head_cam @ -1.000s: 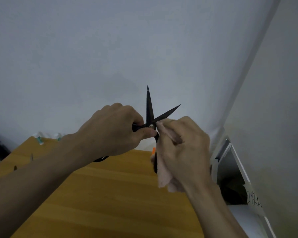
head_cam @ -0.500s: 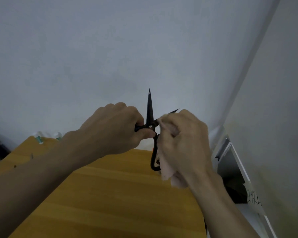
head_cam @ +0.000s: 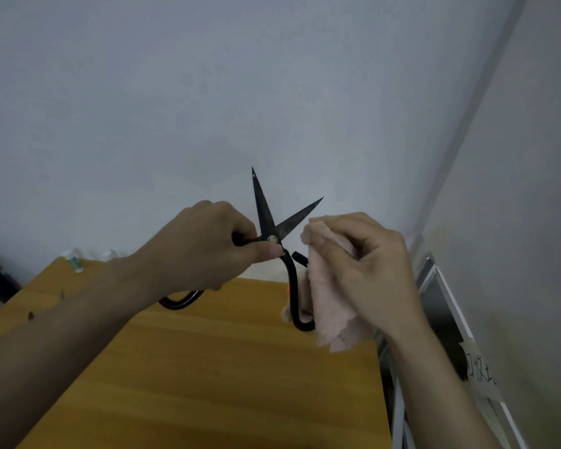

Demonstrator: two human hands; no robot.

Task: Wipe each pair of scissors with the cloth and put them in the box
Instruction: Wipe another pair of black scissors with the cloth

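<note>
Scissors (head_cam: 272, 228) up in the air over the wooden table (head_cam: 208, 367), black, blades spread wide in a V with both points aimed up at the wall. Left hand (head_cam: 201, 251) has them, fingers curled round one handle loop, thumb pressed just below the pivot screw. Right hand (head_cam: 366, 270) sits just beside the lower blade, fingers bunched round the pink cloth (head_cam: 331, 303), which hangs down behind the free handle loop. Cloth and blade look a sliver apart at this instant (hard to say if they touch). No box clearly in view; something white-framed stands at the table's right edge, but what it is I cannot tell.

Now the danger, as I judge it: those blades are open, and the cloth is thin over the fingertips. A wipe toward the edge instead of along it could nick a finger, and a loose left grip could let the blades snap together on the cloth.
</note>
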